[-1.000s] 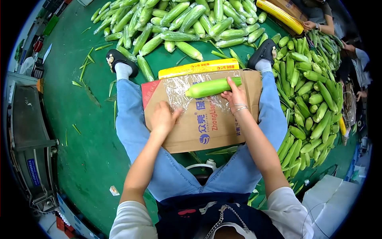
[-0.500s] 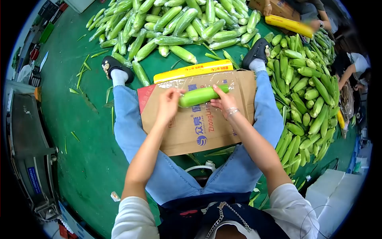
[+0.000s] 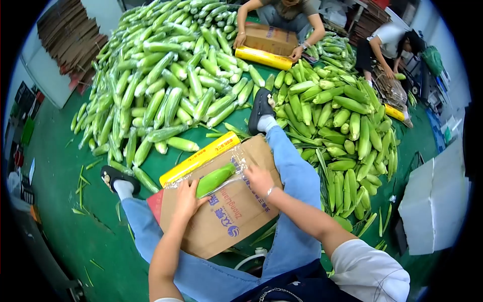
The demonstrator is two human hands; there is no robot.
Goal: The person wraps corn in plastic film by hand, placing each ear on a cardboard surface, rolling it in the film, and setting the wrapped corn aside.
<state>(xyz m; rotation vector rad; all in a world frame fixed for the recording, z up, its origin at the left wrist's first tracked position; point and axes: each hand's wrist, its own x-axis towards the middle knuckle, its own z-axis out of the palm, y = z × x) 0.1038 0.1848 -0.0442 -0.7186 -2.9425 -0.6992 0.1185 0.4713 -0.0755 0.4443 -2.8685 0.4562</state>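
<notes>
A green ear of corn lies slanted over clear film on a flattened cardboard box across my lap. My left hand grips the corn's lower left end, thumb below it. To the right of the corn, my right hand has its fingers bent together at the film's edge; their tips are hard to see. Along the cardboard's far edge lies a yellow film roll.
Wrapped corn is heaped ahead and left. Unwrapped corn is piled to the right. A co-worker holds another yellow roll; another person bends at the far right. White boxes stand at the right.
The view has swung right and upward. My right hand has let go of the corn and moved to its right side. The corn now tilts more, with its far end up.
</notes>
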